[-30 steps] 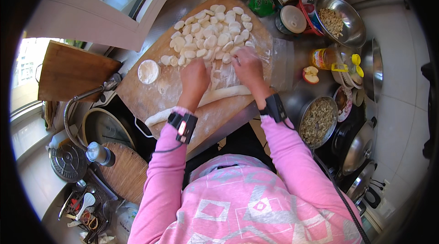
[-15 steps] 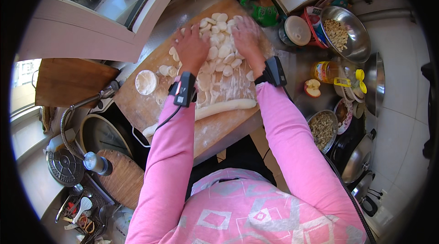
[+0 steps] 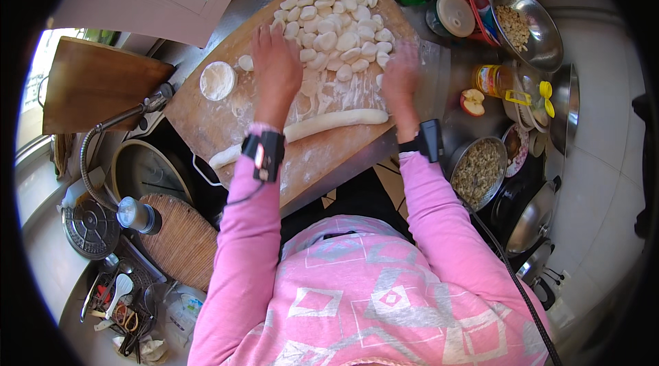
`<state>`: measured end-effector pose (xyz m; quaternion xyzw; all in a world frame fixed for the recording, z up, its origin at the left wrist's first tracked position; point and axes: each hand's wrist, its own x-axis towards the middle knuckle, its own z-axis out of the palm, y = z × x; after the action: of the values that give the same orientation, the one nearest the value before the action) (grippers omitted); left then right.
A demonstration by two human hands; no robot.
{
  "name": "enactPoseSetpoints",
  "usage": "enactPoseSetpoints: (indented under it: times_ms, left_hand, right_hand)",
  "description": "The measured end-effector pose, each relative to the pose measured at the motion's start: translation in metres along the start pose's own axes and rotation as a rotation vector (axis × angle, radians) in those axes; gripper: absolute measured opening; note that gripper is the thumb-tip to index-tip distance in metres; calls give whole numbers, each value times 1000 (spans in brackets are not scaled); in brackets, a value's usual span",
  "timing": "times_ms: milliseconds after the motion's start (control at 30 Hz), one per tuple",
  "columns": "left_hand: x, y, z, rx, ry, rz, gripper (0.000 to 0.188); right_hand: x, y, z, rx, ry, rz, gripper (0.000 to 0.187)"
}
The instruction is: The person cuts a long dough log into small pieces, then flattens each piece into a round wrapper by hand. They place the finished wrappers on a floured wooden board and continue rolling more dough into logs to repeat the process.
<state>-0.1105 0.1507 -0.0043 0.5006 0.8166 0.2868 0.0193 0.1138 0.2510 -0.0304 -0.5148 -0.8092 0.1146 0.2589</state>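
Note:
A heap of small, flattened white dough pieces (image 3: 328,41) lies on the floured wooden board (image 3: 199,121). My left hand (image 3: 276,67) is at the heap's left side, open, its fingers stretched forward over the board. By the heap's right edge is my right hand (image 3: 400,78), its fingers smeared by motion. Nearer to me a long dough rope (image 3: 336,121) stretches across the board, passing beside my left wrist. A round white tub of flour (image 3: 218,81) stands left of my left hand, with a single dough piece between them.
To the right stand a bowl of chopped filling (image 3: 478,174), an oil bottle (image 3: 495,81), a cut apple (image 3: 472,102) and a tilted steel bowl (image 3: 549,47). A lidded jar (image 3: 454,15) is behind. A faucet hose (image 3: 93,153) and a basin (image 3: 151,170) are at left.
Both hands have drawn back toward me and apart, off the dough pieces to the heap's two sides. The dough pieces now sit closer together. My view has shifted slightly.

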Motion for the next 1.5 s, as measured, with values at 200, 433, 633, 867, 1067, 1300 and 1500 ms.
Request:
enactPoseSetpoints:
  times_ms: [200, 433, 633, 867, 1067, 1300, 1500]
  left_hand:
    - [-97, 22, -25, 21, 31, -2, 31]
    - [-95, 29, 1, -141, -117, 182, 4]
    - [-63, 9, -1, -108, 18, 196, 10]
    - [-135, 24, -36, -151, -20, 56, 6]
    - [-185, 41, -59, -211, 46, 126, 13]
    - [-214, 29, -87, -161, 151, 16, 17]
    - [-252, 33, -96, -170, 65, -5, 15]
  right_hand:
    - [-15, -25, 5, 263, 63, -80, 38]
    - [-52, -21, -39, -63, -496, 322, 16]
    - [-18, -15, -18, 85, -154, -89, 13]
    - [-39, -40, -9, -14, -135, -152, 17]
    - [-59, -25, -14, 15, -62, -221, 25]
    - [-61, -2, -24, 308, -114, 9, 27]
    - [-46, -4, -18, 121, -283, -228, 33]
